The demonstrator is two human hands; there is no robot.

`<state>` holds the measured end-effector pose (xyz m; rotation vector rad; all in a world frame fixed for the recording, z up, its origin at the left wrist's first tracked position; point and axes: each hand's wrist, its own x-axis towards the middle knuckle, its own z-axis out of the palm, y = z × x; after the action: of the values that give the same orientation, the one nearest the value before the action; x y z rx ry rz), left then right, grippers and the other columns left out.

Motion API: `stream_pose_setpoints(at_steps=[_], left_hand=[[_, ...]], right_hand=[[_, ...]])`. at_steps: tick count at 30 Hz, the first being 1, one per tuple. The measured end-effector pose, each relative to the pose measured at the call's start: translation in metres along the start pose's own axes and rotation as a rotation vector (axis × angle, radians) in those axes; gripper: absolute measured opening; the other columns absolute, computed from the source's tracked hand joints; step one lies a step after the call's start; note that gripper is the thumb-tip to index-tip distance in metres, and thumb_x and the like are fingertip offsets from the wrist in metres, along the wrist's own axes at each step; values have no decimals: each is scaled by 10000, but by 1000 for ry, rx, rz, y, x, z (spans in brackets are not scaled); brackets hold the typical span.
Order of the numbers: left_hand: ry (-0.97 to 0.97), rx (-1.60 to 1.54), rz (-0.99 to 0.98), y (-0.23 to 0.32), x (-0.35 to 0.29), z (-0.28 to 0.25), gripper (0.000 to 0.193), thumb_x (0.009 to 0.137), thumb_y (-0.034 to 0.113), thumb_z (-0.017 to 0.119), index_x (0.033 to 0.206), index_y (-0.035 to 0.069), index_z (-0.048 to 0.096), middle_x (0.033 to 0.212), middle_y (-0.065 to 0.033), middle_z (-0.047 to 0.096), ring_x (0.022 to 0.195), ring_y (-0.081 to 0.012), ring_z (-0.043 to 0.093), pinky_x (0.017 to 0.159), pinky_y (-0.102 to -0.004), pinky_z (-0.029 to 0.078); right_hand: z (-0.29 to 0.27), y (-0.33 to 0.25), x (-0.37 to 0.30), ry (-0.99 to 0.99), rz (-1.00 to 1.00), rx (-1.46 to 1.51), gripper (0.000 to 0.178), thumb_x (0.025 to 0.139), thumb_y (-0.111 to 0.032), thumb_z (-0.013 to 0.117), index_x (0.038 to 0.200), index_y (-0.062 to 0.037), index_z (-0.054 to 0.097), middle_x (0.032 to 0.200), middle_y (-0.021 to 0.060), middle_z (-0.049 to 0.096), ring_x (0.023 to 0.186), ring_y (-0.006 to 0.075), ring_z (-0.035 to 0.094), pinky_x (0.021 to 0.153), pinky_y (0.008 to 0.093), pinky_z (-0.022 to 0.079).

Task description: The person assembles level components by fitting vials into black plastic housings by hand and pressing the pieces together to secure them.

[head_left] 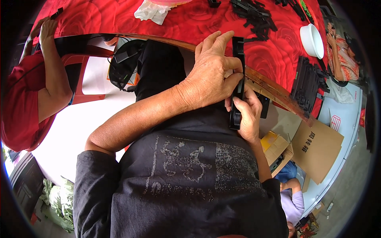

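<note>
A long, narrow black plastic part (237, 51) stands lengthwise in front of my chest, at the table's near edge. Against its upper half, the thumb and forefinger of my left hand (216, 73) pinch, while the other fingers stretch out past the edge. My right hand (249, 115) grips the lower half, thumb pressed on the near side and fingers partly hidden behind. The part's lower end shows a rounded recess. Whether anything small sits between my left fingertips is hidden.
The table has a red rose-patterned cloth (170, 24) and a wooden edge (274, 89). On it lie a heap of black strips (254, 18), stacked black parts (305, 85), a white bowl (312, 41) and a crumpled white bag (152, 12). Cardboard (317, 148) leans at right. Other people sit on both sides.
</note>
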<state>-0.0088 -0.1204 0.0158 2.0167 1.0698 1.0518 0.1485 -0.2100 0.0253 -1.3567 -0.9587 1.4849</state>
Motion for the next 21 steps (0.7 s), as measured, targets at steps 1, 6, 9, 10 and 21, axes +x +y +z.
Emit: stream_pose_setpoints(at_steps=[1,6,9,10,21], left_hand=[[0,0,-3,0,-1,0,144,748,108,755,889,85,739,1452,-293,414,1376,-481,354,1117,-550,326],[6,-43,-27,5,-5,3,126,744,84,758,866,64,733,1459,-295,397,1357,-451,389,1107,-504,355],[-17,-75,-72,6,-6,5,117,746,87,758,857,63,733,1463,-289,392,1336,-431,416,1098,-505,362],[-18,-76,-71,6,-6,5,117,746,87,758,857,63,733,1463,-289,392,1336,-431,416,1098,-505,362],[61,-10,-15,13,-8,2,101,739,89,761,832,70,726,1473,-291,385,1263,-413,463,1065,-482,384]], right_hand=[[0,0,0,-8,26,11,361,922,-74,526,1256,62,537,899,81,630,756,124,589,697,264,480],[-1,-8,-10,-28,91,-88,344,980,-97,472,1290,43,526,939,72,633,757,113,592,694,264,498],[-2,-6,-14,-32,73,-142,329,1012,-94,431,1301,37,518,968,74,635,760,104,594,684,256,503],[-2,-4,-15,-28,43,-155,324,1024,-88,416,1306,37,514,976,76,637,762,100,595,677,251,503],[4,3,-17,67,-86,-239,296,1021,-49,431,1282,49,532,914,54,630,717,80,580,661,232,493]])
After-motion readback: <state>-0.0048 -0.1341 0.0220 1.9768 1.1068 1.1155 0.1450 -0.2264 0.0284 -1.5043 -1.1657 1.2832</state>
